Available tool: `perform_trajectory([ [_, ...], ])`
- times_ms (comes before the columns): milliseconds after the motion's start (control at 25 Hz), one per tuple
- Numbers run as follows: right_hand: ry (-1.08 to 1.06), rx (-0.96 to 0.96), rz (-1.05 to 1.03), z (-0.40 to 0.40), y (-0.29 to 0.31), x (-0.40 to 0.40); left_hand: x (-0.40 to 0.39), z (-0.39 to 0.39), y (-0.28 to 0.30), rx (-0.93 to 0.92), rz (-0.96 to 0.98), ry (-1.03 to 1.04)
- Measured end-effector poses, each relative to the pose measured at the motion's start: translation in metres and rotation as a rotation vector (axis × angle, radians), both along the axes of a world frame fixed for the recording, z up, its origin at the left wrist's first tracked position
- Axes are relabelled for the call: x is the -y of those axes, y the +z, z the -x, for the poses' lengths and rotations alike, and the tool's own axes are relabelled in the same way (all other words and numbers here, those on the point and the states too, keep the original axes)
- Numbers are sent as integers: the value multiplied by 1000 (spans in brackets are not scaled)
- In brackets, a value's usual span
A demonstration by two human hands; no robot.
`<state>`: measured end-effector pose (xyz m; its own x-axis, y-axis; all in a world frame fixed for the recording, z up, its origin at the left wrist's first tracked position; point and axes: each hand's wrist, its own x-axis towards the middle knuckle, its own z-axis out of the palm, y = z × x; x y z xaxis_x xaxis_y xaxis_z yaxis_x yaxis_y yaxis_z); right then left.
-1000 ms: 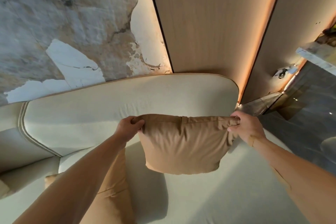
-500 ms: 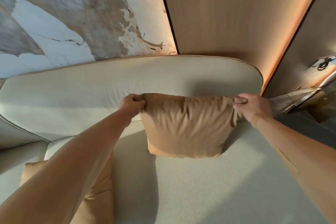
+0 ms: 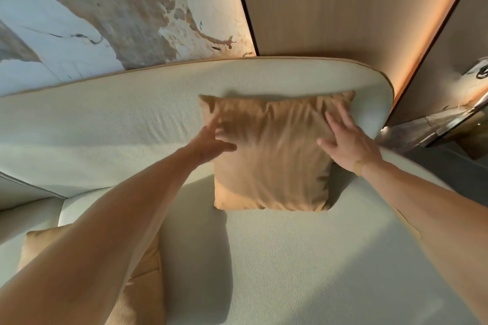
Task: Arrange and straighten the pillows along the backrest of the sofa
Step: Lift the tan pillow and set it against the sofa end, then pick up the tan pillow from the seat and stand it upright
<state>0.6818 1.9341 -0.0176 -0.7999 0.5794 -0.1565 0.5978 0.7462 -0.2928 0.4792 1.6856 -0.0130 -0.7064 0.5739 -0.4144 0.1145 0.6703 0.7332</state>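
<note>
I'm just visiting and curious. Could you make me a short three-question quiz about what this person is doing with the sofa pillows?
1. True or false: the tan pillow stands against the sofa backrest.
2. The right hand is: A) pinching a corner, B) lying flat with fingers spread, C) off the pillow.
3. Where is the second tan pillow?

Key: 1 true. 2 B. 3 Lower left on the seat, partly hidden by the left arm; the left hand touches the first pillow.
</note>
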Motion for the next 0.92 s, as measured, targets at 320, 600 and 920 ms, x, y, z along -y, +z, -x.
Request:
perform_trajectory([
  [320,106,217,86,-10,-19,24,17,-18,-12,-36,98,-142],
  [600,158,181,109,-22,-16,76,128,-34,4,-53,140,63],
  [920,341,218,213,40,-32,247,344,-22,-6,19,215,338],
])
